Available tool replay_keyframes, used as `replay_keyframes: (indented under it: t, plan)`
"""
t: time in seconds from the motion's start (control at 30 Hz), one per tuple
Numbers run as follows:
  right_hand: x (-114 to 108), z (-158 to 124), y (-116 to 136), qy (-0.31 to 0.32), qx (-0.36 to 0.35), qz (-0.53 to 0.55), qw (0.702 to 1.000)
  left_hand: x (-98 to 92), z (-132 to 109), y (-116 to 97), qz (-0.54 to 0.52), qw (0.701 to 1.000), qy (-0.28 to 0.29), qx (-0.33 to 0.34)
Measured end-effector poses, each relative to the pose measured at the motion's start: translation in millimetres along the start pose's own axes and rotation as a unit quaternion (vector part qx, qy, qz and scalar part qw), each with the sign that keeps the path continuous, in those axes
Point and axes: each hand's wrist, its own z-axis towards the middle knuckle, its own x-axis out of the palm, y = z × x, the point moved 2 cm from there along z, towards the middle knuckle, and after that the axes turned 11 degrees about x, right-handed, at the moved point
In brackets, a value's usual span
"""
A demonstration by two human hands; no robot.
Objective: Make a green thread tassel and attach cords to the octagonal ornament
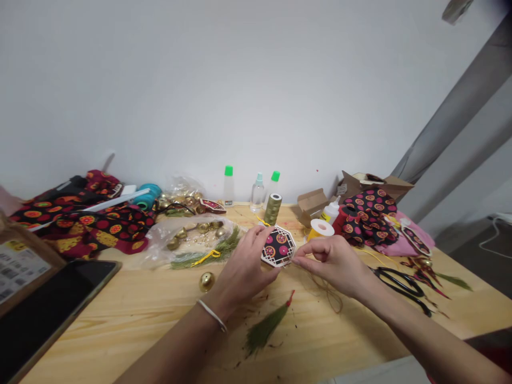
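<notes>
My left hand is closed on an octagonal ornament, which has a white lattice border around dark fabric with orange and pink round patterns. At the ornament's right edge, the thumb and fingertips of my right hand are pinched together. Thin brown thread hangs below that hand onto the table; what sits inside the pinch is too small to make out. Nearer to me lies a green tassel with a red loop. A gold bell rests left of my left wrist.
Behind the ornament stand an olive thread spool and clear bottles. Black-handled scissors lie right, near patterned fabric. On the left are a tablet-like black device, a cardboard box and a plastic bag of bells.
</notes>
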Motion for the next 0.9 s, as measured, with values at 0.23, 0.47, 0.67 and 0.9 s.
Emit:
replay_keyframes:
  t: [0.23,0.47,0.67,0.9]
  plan:
    - [3,0,-1,0.004,0.0,0.003,1.0,2.3,-1,3,0.003,1.0,-0.01,0.005]
    - [8,7,-8,0.013,0.017,0.026,0.999,2.9,-1,4,0.019,1.0,-0.016,0.007]
    - [1,23,-23,-0.011,0.084,0.113,0.99,4.4,-3,7,0.01,1.0,0.027,0.002]
    - [5,47,-24,-0.029,0.096,0.195,0.976,16.3,-2,12,0.012,0.998,0.059,-0.006]
